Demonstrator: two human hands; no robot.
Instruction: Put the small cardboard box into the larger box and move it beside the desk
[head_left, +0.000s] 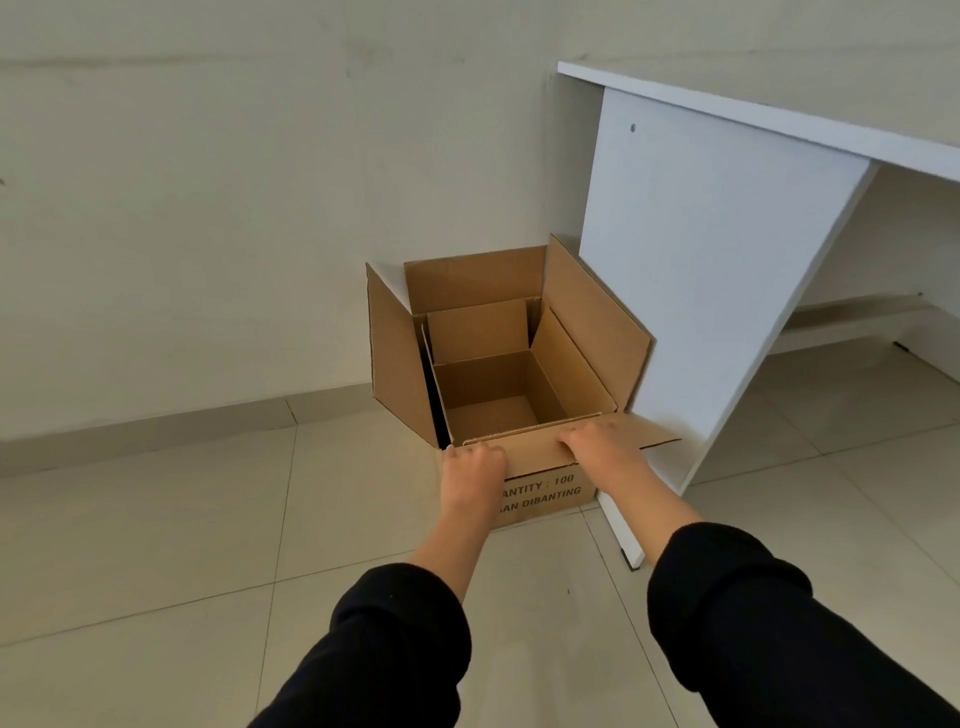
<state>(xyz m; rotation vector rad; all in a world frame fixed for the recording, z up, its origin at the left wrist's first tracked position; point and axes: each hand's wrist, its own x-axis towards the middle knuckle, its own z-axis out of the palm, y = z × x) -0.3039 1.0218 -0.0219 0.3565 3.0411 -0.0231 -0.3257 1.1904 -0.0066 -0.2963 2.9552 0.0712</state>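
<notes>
Nesting inside the larger box: small open-topped brown corrugated cardboard box (493, 395), flaps raised, empty, pushed toward the right wall of its container with a dark gap on its left side.

Container: larger brown corrugated cardboard box (550, 491) with black print on its near face, all four flaps open, standing on the floor. Its right flap leans against the desk panel; its far flap is close to the wall.

Left hand (470, 475): curled over the near left corner of the larger box, fingers apparently gripping the rim.

Right hand (597, 444): palm down on the near flap, fingers spread flat, pressing rather than clamped. Hands are apart, both on the near edge.

Key relation: box lies straight ahead of both hands, on the far side of them; its longer axis appears to run near to far, though wide-angle distortion makes this uncertain. Right hand is nearer the desk.

Judgement: nesting done; box seems already beside the desk, so only a final nudge or release remains.

Surroundings: white laminate desk with slanted side panel (691, 270), right; pale tiled floor (156, 519); cream plaster wall (208, 208), far; black sleeves (395, 649) on both arms.
</notes>
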